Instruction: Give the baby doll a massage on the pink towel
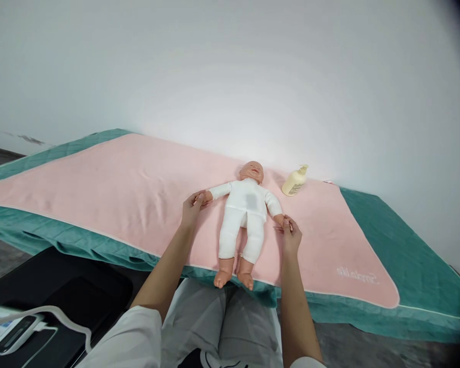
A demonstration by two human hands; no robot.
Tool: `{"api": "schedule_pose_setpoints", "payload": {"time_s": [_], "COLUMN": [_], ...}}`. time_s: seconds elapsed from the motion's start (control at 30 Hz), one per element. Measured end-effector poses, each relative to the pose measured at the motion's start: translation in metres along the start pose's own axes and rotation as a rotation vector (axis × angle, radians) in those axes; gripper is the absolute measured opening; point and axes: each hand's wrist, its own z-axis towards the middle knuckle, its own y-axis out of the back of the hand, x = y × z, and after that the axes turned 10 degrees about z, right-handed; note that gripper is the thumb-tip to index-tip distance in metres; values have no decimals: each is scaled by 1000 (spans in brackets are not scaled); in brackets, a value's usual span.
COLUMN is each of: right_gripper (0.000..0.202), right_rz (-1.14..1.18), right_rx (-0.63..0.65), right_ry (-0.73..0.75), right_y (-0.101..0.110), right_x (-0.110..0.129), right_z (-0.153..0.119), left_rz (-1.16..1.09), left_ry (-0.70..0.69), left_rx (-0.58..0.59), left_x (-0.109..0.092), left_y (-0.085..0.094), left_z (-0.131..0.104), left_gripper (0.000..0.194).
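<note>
our left hand (pixel 192 203) and right hand (pixel 292 235) each pinch the doll (pixel 245 213) by one hand; a bottle (pixel 294 182) stands near the doll.

White lettering (pixel 356 275) on the pink blanket (pixel 157 189) reads "Simple life".

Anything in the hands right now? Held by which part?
Yes, the doll, by the ends of both arms: the left hand pinches one doll hand, the right hand the other.
</note>
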Motion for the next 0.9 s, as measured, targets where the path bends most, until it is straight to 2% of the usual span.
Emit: {"api": "schedule_pose_setpoints", "payload": {"time_s": [0.3,0.47,0.67,0.9], "right_gripper": [61,57,46,43], "right_rz": [48,19,70,71], "right_rx": [63,116,85,47], "right_ry": [-40,-44,-62,-72], "right_y": [3,3,0,-3], "right_x": [-1,-2,-1,4], "right_z": [3,4,2,0], "left_rz": [-57,-15,15,23], "left_ry": [-25,-41,-48,-30], "left_rx": [1,5,18,11], "left_x": [6,6,4,-2], "left_y": [2,2,2,1], "left_z": [3,2,1,-3], "left_gripper": [49,48,52,50]}}
